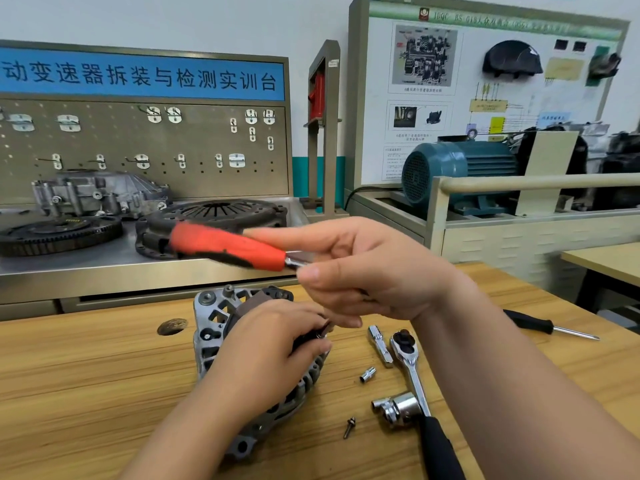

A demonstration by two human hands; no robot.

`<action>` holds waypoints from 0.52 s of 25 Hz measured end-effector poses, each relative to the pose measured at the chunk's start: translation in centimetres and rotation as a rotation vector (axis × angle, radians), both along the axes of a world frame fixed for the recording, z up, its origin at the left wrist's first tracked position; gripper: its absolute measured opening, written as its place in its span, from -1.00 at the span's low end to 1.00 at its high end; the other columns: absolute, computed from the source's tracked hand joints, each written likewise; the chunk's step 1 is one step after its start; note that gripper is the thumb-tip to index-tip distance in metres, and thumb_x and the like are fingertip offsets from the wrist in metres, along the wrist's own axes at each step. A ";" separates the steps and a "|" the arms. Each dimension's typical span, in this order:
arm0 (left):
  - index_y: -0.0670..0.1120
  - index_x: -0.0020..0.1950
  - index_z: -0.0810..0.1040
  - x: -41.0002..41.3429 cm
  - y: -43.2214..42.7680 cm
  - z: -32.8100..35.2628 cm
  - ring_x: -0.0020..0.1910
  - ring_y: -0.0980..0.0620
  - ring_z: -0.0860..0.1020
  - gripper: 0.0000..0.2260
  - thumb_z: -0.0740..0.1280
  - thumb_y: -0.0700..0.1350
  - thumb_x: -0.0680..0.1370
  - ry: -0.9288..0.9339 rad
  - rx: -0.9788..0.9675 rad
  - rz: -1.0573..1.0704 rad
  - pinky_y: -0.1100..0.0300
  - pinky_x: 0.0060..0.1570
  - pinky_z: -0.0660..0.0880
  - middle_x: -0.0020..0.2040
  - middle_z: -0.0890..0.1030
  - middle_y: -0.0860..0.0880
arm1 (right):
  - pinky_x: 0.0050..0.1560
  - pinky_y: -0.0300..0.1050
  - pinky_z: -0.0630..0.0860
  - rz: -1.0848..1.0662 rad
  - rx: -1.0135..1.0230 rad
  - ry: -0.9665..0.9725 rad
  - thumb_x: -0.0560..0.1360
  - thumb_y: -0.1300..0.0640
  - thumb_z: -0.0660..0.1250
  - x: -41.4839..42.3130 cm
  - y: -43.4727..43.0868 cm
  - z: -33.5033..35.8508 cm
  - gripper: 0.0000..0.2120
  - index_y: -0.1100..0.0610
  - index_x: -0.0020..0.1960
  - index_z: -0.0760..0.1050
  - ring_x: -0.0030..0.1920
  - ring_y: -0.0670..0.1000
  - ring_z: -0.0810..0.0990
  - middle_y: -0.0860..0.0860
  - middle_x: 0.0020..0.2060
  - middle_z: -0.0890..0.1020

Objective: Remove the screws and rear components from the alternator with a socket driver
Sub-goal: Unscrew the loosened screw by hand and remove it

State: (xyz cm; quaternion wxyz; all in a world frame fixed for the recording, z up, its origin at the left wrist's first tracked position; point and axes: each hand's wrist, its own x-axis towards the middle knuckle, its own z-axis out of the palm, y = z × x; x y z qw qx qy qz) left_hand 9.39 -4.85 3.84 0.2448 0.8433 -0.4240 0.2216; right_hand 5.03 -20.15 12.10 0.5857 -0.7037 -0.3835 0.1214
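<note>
**Workshop bench: alternator rear being stripped**

A wooden bench (104,375) stood in a training workshop, with a pegboard stand and a teal motor behind it. The alternator (211,327) lay in the middle of the bench, rear side up, under the left hand (270,351). That hand's thumb and forefinger were pinched on a small dark part (320,332) at the rear edge; whether it was a screw or a fitting could not be told.

The right hand (367,271) hung above, fingers closed round the metal shaft of the red-handled driver (228,245). The handle pointed away to the left and the tip was hidden in the hand, clear of the alternator.

Just right of the alternator lay a loose screw (349,427), a ratchet (408,362), an extension bar (380,344), a small socket (367,374) and a large socket (398,408). A screwdriver (550,329) lay well apart.

The step looked like lifting a loosened piece out by hand, with at least one screw already out. The next move probably called for setting that piece down beside the loose screw, then taking the driver by its handle and seating it squarely on the next fastener while the left hand steadied the alternator.
</note>
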 end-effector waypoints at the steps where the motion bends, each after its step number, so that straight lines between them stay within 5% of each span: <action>1: -0.05 -0.18 0.62 0.0 0.0 0.0 -0.04 0.19 0.47 -0.81 0.30 0.04 0.44 0.005 -0.003 -0.005 0.47 -0.12 0.32 -0.19 0.54 0.36 | -0.54 -0.21 0.28 0.015 0.002 0.011 0.53 0.33 0.15 0.1 -0.2 0.1 -0.53 0.09 0.41 0.32 -0.59 -0.18 0.19 -0.05 -0.55 0.24; 4: -0.03 -0.18 0.62 0.3 -0.2 -0.3 -0.08 0.19 0.50 -0.84 0.33 0.01 0.50 0.038 0.001 0.018 0.36 -0.08 0.38 -0.12 0.62 0.17 | -0.54 -0.26 0.34 -0.280 0.207 -0.016 0.59 0.35 0.15 0.2 0.7 -0.9 -0.58 0.07 0.39 0.40 -0.59 -0.17 0.21 -0.07 -0.53 0.28; 6: 0.02 -0.08 0.63 0.5 -0.2 -0.6 0.02 0.24 0.48 -0.86 0.31 0.04 0.51 0.031 -0.008 0.033 0.34 0.06 0.36 0.00 0.61 0.22 | -0.53 -0.22 0.38 -0.625 0.384 -0.081 0.60 0.34 0.15 0.1 1.5 -2.0 -0.58 0.03 0.38 0.43 -0.59 -0.17 0.27 -0.09 -0.52 0.32; 8: 0.04 -0.04 0.63 0.4 -0.3 -0.7 0.04 0.29 0.45 -0.85 0.31 0.05 0.51 0.028 -0.003 0.037 0.37 0.06 0.32 0.01 0.59 0.27 | -0.53 -0.19 0.40 -0.710 0.422 -0.101 0.60 0.33 0.15 0.0 1.8 -2.3 -0.58 -0.01 0.38 0.44 -0.58 -0.16 0.27 -0.08 -0.52 0.31; 13: -0.03 -0.21 0.59 0.1 0.0 -0.1 -0.09 0.39 0.41 -0.88 0.38 -0.01 0.48 0.052 -0.017 0.002 0.53 -0.07 0.27 -0.14 0.45 0.55 | -0.54 -0.23 0.33 -0.089 0.057 0.007 0.56 0.33 0.18 0.2 0.3 -0.3 -0.55 0.04 0.40 0.38 -0.60 -0.17 0.21 -0.06 -0.56 0.27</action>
